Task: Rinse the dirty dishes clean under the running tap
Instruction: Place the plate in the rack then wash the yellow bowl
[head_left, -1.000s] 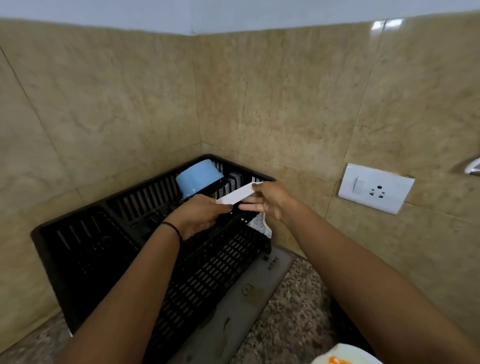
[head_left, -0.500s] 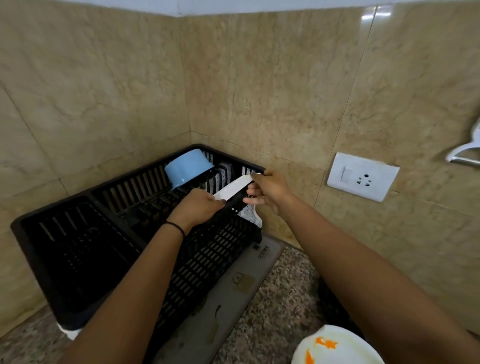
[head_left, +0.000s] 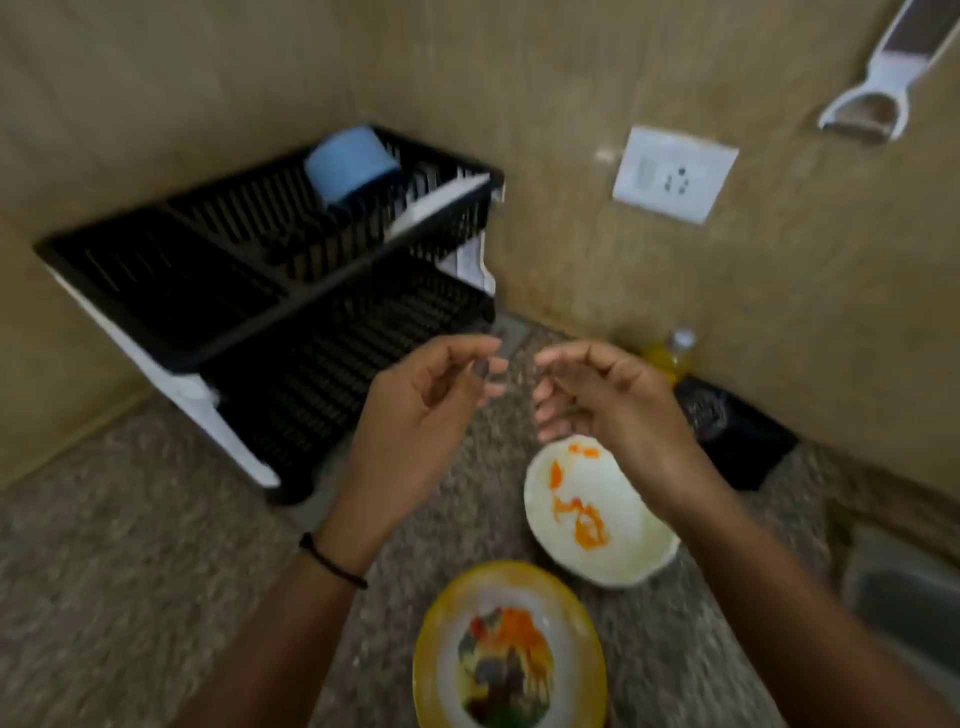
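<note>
- Nearest, by the counter's (head_left: 130, 597) front edge, a yellow-rimmed plate (head_left: 509, 649) lies flat, with orange and dark food smeared across its middle
- Just behind it and a little to the right, a white plate (head_left: 597, 514) streaked with orange also lies flat on the counter; the blur hides whether the two rims touch
- The left hand (head_left: 415, 415), with a dark band (head_left: 332, 564) at the wrist, hovers above the counter with fingers loosely curled and holds nothing
- The right hand (head_left: 608, 400) hangs over the far rim of the white plate, fingers also loosely bent and empty; the fingertips of the two hands face each other across a gap
- At the counter's right edge a grey basin, probably the sink (head_left: 904, 613), shows only in part
- Further back on the right, against the wall, sits a black tray-like holder (head_left: 737, 426) with a yellow bottle (head_left: 670, 353) just behind it
- In the counter's far left corner stands a black dish rack (head_left: 322, 374); in its rear compartment a blue bowl (head_left: 348, 161) rests upturned, and a clean white plate (head_left: 436, 205) leans on edge near the right end
- On the wall beyond are a white socket (head_left: 675, 174) and a white hanging tool (head_left: 872, 98)
</note>
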